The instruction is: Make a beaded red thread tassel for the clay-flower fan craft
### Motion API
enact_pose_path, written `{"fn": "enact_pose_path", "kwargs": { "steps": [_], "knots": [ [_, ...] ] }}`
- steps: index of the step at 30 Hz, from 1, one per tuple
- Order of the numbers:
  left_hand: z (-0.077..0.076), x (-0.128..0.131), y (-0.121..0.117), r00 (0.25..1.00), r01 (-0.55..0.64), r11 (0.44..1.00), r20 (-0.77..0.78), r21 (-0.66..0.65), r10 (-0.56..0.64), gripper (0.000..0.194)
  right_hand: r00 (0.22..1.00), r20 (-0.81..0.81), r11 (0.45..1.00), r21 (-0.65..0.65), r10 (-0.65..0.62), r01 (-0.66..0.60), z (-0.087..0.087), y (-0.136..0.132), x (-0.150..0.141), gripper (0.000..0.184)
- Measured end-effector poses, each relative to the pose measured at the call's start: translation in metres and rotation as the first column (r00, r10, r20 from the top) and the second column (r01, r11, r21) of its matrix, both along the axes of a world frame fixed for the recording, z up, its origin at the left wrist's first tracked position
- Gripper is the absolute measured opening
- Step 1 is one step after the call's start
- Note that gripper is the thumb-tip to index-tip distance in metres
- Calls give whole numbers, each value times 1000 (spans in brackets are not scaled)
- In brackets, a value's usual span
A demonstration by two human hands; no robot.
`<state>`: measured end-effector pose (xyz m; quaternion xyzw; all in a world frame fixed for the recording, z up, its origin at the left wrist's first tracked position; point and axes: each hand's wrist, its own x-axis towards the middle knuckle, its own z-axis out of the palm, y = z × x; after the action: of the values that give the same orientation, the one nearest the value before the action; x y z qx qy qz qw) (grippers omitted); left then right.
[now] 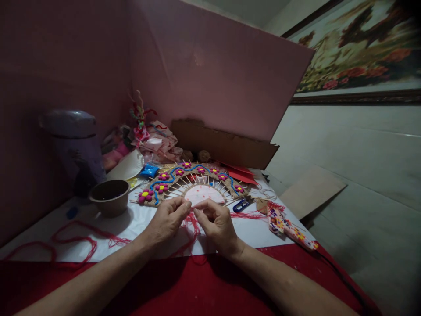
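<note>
My left hand [169, 218] and my right hand [217, 221] meet at the middle of the table, each with thumb and forefinger pinched together. Between and below them hangs red yarn [194, 228], and both pinches close on it. Just beyond the fingertips lies a fan-shaped craft piece [194, 173] of sticks and twine, decorated with pink and yellow clay flowers and a wavy blue line. A half-round of pale dotted fabric [202, 194] fills its centre. More red yarn [88, 241] trails across the white sheet to the left.
A bowl of dark liquid [110, 206] stands at left, before a lilac container [77, 149]. To the right lie a blue cutter [241, 205] and a flower-patterned glue gun [291, 228] with a cord. Red paper [241, 174] and a cardboard strip [223, 140] are behind.
</note>
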<state>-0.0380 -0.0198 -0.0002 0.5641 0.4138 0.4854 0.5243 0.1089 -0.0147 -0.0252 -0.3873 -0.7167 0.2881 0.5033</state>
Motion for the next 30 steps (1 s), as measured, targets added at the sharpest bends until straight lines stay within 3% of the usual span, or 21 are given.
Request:
{"fn": "enact_pose_path", "kwargs": {
  "steps": [7, 13, 17, 24, 30],
  "knots": [
    [-15, -2, 7, 997, -37, 998, 70, -60, 41, 42, 1000, -5, 1000, 9, -19, 20, -1, 1, 1, 14],
    [-14, 1, 7, 1000, -8, 995, -24, 104, 11, 30, 995, 79, 994, 98, -60, 52, -2, 1, 2, 14],
    [-9, 0, 5, 993, 2, 990, -121, 141, 15, 31, 989, 132, 992, 118, -62, 46, -2, -1, 1, 16],
    [-14, 0, 6, 994, -73, 994, -75, 78, 78, 39, 990, 141, 993, 120, 7, -24, 1, -6, 0, 14],
    [-18, 3, 6, 999, -28, 999, 33, 20, 27, 36, 990, 141, 993, 120, -25, 8, -2, -4, 1, 15]
  ]
}}
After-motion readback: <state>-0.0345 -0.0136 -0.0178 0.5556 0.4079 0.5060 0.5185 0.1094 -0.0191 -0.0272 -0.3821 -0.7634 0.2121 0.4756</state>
